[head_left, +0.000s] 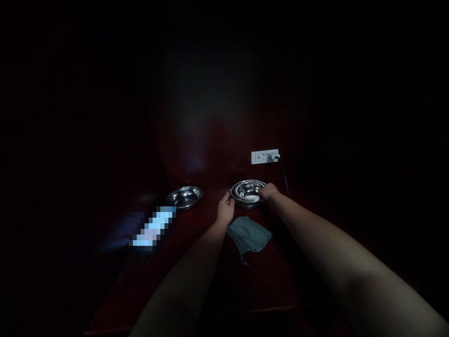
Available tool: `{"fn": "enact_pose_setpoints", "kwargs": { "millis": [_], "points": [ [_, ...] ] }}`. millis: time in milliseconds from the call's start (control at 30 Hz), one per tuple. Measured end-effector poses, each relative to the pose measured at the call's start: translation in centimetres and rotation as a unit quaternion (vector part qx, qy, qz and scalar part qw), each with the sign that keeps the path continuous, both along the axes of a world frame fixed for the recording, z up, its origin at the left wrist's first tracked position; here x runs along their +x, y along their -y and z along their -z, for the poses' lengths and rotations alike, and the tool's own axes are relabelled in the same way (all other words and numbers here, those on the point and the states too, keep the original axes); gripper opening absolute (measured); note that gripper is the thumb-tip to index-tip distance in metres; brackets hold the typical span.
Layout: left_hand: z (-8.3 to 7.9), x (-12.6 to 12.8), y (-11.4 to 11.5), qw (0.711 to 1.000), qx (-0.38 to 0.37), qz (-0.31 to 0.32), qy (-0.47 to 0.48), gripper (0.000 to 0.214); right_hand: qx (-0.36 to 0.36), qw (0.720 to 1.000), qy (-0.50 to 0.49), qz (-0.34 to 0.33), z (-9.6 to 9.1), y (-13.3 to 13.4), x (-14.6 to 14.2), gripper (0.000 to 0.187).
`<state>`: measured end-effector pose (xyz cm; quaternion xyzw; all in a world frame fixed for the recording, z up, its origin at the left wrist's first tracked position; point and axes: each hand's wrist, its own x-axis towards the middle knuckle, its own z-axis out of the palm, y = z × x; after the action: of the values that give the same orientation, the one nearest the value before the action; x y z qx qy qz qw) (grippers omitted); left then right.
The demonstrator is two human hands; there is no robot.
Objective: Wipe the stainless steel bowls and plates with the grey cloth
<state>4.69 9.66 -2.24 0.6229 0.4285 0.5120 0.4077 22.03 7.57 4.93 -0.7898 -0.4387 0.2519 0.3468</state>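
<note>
A stack of nested steel bowls (249, 193) sits at the back of the dark red table. My right hand (269, 192) is closed on the right rim of the top bowl, its fingertips partly hidden inside. At the left side of the stack, my left hand (226, 208) has its thumb and fingers apart, with the fingertips at the outer rim; whether they press on it is hard to see. Just in front of the stack lies a grey-green cloth (250, 234) with a hanging loop. A separate shallow steel bowl (184, 198) rests to the left.
A blurred-out lit screen (154, 228) is at the left, with a thin dark cable below it. On the back wall a white socket panel (264, 156) holds a plug, and a black cord (285, 179) runs down from it. The surroundings are very dark.
</note>
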Motion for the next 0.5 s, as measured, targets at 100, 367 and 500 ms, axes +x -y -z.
{"fn": "enact_pose_setpoints", "kwargs": {
  "millis": [100,367,500],
  "points": [
    [-0.01,-0.17,0.04,0.999,0.011,-0.010,-0.041,0.047,-0.019,0.999,0.021,-0.025,0.08,-0.05,0.10,0.020],
    [-0.10,-0.40,0.15,0.991,0.021,-0.040,-0.125,0.048,-0.070,0.989,0.107,-0.079,0.39,-0.55,0.41,0.023],
    [0.00,-0.38,0.15,0.988,0.024,-0.040,-0.144,0.049,-0.073,0.986,0.127,-0.079,0.72,-0.23,0.41,0.025]
  ]
}}
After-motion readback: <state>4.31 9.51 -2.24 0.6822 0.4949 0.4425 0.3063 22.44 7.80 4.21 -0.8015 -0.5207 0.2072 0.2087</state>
